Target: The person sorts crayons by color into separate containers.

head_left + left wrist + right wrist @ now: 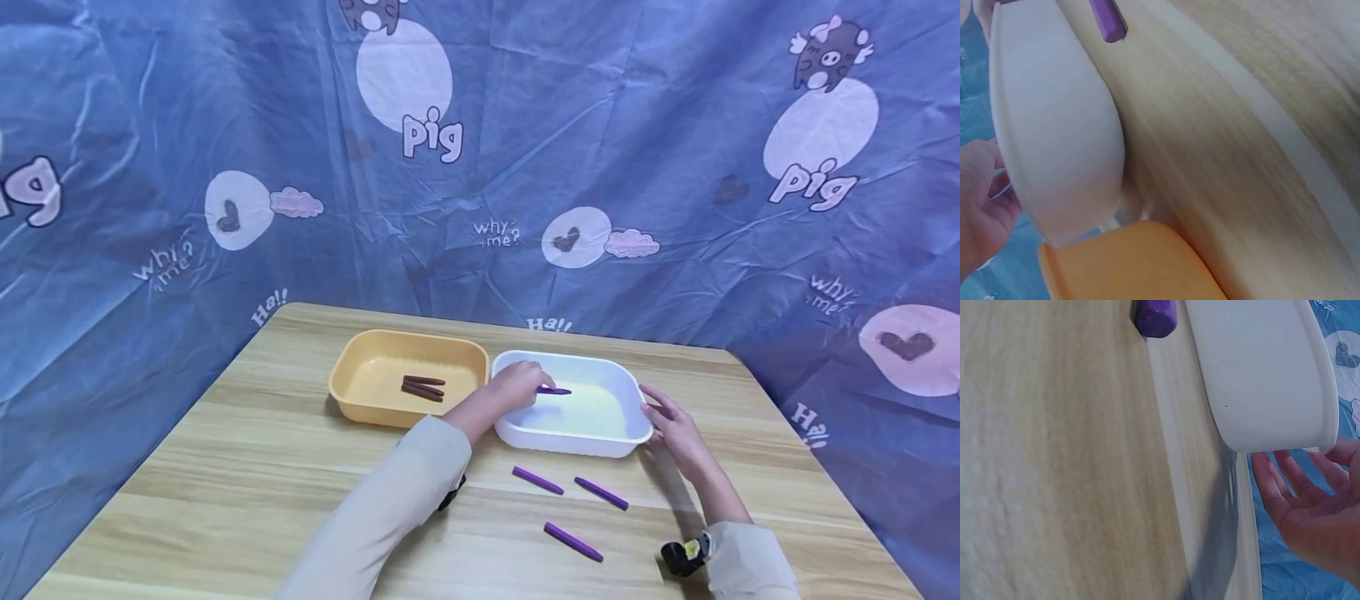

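Over the inside of the white bin (577, 443), my left hand (517, 385) pinches a purple crayon (557, 391). In the left wrist view that hand (982, 203) shows beyond the bin's wall, and the crayon is hidden there. My right hand (678, 429) holds the bin's right end by the rim. The right wrist view shows that hand's thumb at the rim and its fingers against the outer wall. Three more purple crayons lie on the table in front of the bin: one on the left (537, 480), one on the right (602, 492), one nearer (573, 542).
A yellow-orange bin (375, 408) stands against the white bin's left side, with a few dark brown crayons (423, 387) in it. Both bins rest on a wood-grain table (225, 467). Behind hangs a blue printed cloth (480, 167).
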`<action>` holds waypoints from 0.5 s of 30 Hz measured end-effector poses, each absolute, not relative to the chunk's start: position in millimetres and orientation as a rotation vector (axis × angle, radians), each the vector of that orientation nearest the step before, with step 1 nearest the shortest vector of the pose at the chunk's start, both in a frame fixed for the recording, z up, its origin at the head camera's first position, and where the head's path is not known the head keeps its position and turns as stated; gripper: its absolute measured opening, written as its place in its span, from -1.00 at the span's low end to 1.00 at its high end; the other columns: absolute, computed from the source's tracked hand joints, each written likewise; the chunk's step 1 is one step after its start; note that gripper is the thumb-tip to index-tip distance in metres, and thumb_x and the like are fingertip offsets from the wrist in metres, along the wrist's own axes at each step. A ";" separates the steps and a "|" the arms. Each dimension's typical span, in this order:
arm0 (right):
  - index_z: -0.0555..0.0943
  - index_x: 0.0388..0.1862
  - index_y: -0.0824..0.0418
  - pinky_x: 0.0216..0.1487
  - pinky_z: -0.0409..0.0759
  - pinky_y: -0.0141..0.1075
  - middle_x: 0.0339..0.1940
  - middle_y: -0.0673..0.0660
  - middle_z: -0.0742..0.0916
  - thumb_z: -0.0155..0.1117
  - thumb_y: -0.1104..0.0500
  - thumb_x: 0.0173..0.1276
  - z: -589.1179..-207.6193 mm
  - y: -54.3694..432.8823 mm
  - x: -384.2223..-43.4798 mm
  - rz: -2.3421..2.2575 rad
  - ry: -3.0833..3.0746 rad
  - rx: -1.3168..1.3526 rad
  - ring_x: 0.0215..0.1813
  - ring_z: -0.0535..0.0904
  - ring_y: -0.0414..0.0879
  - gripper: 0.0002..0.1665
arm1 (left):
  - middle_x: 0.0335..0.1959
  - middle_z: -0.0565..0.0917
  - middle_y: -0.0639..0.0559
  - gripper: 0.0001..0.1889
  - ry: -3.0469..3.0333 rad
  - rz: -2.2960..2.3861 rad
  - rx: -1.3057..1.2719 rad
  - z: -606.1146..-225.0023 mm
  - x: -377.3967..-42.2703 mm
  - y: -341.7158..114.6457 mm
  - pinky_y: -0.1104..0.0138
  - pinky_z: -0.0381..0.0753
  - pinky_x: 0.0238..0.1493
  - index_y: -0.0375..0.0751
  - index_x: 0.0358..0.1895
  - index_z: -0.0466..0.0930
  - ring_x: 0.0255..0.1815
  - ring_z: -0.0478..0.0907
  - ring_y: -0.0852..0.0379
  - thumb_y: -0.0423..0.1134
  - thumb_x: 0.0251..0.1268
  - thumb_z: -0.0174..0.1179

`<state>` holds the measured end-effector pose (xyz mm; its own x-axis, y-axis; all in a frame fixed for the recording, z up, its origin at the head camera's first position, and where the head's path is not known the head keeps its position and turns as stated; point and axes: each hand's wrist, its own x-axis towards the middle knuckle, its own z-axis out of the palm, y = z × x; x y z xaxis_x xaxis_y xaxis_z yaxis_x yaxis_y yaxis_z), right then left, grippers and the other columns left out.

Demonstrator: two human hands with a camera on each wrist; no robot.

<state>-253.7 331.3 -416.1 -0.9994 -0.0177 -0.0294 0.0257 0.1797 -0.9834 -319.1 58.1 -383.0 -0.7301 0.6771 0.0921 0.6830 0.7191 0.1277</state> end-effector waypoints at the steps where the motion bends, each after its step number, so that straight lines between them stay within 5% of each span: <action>1: 0.03 0.40 0.40 -0.26 0.55 -0.43 -0.14 0.01 0.52 -0.06 0.15 0.46 -416.4 331.3 -253.8 -1.990 2.389 0.016 -0.24 0.52 -0.30 -0.34 | -0.16 0.62 0.07 -0.59 -2.897 -0.237 -1.127 -384.5 -321.6 60.1 0.45 0.45 -0.05 -0.02 0.01 0.63 -0.13 0.51 0.16 -0.50 0.12 0.12; 15: 0.03 0.40 0.40 -0.24 0.56 -0.40 -0.06 0.11 0.52 -0.03 0.12 0.45 -417.4 333.0 -254.2 -1.974 2.403 0.004 -0.19 0.53 -0.24 -0.33 | 0.00 0.59 0.14 -0.56 -2.981 -0.296 -1.084 -400.3 -340.8 80.9 0.51 0.32 0.09 0.03 0.00 0.64 0.06 0.45 0.20 -0.55 0.15 0.08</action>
<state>-254.2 333.0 -417.4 -0.9995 -0.0181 -0.0266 0.0226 0.1945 -0.9806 -340.8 80.9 -400.3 -0.7677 0.6405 0.0224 0.6323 0.7513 0.1887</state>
